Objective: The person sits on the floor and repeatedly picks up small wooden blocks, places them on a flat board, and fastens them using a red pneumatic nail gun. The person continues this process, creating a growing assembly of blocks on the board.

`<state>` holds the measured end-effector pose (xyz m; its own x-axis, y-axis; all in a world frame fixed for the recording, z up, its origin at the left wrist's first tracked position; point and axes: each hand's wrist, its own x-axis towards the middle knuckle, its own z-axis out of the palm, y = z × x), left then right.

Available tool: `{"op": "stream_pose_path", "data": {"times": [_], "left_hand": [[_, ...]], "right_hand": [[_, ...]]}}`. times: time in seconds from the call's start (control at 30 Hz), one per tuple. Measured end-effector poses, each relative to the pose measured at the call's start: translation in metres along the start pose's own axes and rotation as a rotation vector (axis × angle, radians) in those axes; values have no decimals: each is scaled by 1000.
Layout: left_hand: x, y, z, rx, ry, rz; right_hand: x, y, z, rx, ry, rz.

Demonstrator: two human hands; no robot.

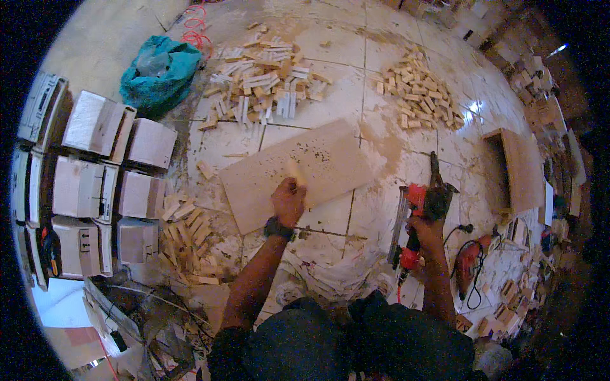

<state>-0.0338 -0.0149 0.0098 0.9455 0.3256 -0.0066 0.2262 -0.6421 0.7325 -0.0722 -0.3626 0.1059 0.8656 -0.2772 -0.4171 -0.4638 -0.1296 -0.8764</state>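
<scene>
Between the fingers of my left hand point(289, 202) is a small pale wood block point(295, 170), held over a flat wooden board point(254, 190). The board lies slantwise on the tiled floor, with many small dark marks across its middle. My right hand point(427, 232) grips the handle of a red and black nail gun point(417, 198), to the right of the board and apart from it. A red air hose point(399, 293) comes off the lower end of the nail gun. Whether the block touches the board is hard to tell.
Piles of wood blocks lie at the far middle point(264, 79), far right point(419, 92) and near left point(187, 232). Stacked boxes point(79, 184) line the left, below a green sack point(159, 73). An open wooden box point(518, 171) and a corded red power tool point(469, 260) are at right.
</scene>
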Motion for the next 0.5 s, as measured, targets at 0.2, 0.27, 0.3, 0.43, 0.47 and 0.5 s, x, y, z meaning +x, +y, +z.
{"op": "stream_pose_path", "data": {"times": [0.2,0.27,0.3,0.43,0.47,0.5], "left_hand": [[-4,27,51,-114,-102,-37],[10,11,53,-201,-144,-157],[18,3,53,-137,-110,-88],[40,-2,51,196,107,157],[42,4,51,261,207,243],[49,13,53,261,186,297]], "right_hand": [[-12,-24,-1,5,54,2],[-12,-27,-4,2,75,19],[-11,-28,-5,-1,84,26],[-8,-31,-4,-72,84,70],[-8,-31,-2,-57,97,74],[-7,-32,0,-38,106,66]]}}
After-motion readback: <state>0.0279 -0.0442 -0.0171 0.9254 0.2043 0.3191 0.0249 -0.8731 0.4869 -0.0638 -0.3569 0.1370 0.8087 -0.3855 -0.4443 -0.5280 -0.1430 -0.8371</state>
